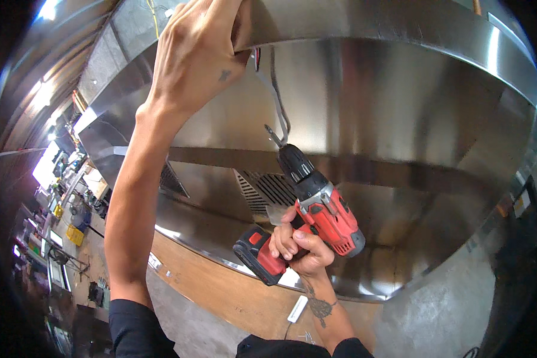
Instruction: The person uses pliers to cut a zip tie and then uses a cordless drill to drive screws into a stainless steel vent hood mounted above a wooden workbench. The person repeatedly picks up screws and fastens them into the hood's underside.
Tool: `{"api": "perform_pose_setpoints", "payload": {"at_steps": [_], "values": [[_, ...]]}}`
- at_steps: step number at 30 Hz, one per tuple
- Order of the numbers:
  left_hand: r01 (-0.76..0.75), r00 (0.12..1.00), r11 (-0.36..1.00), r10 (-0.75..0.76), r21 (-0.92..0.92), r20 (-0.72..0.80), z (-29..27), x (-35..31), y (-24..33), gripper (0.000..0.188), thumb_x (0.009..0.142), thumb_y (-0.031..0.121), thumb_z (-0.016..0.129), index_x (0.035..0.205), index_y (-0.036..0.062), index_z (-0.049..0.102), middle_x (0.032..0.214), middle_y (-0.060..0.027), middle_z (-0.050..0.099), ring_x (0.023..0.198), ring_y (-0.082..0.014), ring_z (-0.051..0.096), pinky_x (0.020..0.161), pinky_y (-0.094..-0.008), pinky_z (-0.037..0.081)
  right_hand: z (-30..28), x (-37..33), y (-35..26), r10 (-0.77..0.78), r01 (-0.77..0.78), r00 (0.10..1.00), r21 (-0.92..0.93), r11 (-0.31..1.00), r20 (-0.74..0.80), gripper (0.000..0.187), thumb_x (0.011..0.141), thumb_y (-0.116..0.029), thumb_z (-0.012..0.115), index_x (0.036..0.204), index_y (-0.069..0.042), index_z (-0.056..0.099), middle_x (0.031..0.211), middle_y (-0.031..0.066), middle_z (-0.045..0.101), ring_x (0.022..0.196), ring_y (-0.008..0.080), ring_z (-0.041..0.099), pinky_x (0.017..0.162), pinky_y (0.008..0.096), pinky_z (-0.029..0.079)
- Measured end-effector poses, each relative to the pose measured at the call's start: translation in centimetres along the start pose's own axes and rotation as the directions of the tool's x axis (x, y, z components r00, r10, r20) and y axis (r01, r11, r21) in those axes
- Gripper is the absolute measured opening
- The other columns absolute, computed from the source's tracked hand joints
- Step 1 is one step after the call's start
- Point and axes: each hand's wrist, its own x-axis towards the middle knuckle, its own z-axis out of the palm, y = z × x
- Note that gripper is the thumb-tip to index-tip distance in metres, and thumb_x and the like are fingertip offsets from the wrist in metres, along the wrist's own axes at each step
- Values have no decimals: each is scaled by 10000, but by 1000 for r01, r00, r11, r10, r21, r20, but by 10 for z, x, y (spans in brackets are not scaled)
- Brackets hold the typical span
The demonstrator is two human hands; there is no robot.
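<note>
One red drill [331, 221] stands right of lower centre, gripped in the right hand [300, 246], whose fingers wrap round it. Its bit [270, 131], near the centre of the frame, points to the upper left and appears clear of the steel hood [411, 101] behind it. The left hand [200, 56], upper left, is raised to the hood's rim [364, 24]; its fingertips are hidden or cut off, so whether it grips anything cannot be told. A grey cable [275, 92] hangs below the rim, its lower end lost near the chuck [295, 164]. Progress, as judged: the hood is formed and slotted vents [271, 188] are in place at centre; work at the rim seems unfinished, the cable apparently loose and the drill not engaged.
</note>
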Motion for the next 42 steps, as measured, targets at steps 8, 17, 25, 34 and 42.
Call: {"api": "perform_pose_setpoints", "payload": {"at_steps": [8, 17, 25, 34, 42], "values": [[139, 920, 982, -81, -124, 383, -69, 50, -1, 757, 620, 54, 861, 1313, 9, 560, 899, -101, 677, 812, -219, 680, 812, -327, 530, 51, 22, -28, -54, 42, 982, 73, 996, 181, 400, 846, -200, 574, 1159, 42, 516, 570, 13, 420, 488, 139, 435, 566, 360, 490], [114, 936, 981, -53, -157, 349, -79, 41, 24, 687, 665, 93, 833, 1291, 23, 559, 934, -106, 705, 828, -205, 691, 802, -334, 538, 66, 26, -47, -63, 28, 948, 113, 993, 313, 397, 874, -203, 582, 1183, 35, 506, 585, 26, 422, 522, 136, 430, 593, 350, 492], [160, 932, 980, -111, -118, 346, -65, 25, 43, 712, 708, 168, 891, 1299, -23, 542, 1078, -136, 696, 978, -214, 685, 886, -340, 528, 34, 39, -20, -121, -26, 906, 339, 940, 406, 395, 918, -170, 605, 1203, 77, 491, 654, 26, 479, 575, 109, 457, 632, 317, 495], [252, 907, 960, -193, -117, 375, -63, 13, 32, 529, 690, 82, 843, 1154, -26, 612, 987, -87, 698, 882, -151, 661, 828, -306, 528, 34, 52, -16, 14, -101, 903, 182, 978, 430, 415, 909, -211, 567, 1208, 61, 471, 651, 18, 436, 586, 130, 453, 660, 335, 459], [210, 925, 975, -221, 69, 309, -56, 10, 42, 424, 681, 92, 851, 1038, -19, 649, 963, -107, 726, 823, -175, 685, 799, -317, 538, 26, 58, -3, 56, -172, 882, 208, 963, 468, 382, 956, -239, 594, 1218, 20, 495, 685, 6, 488, 586, 88, 466, 615, 281, 452]]}}
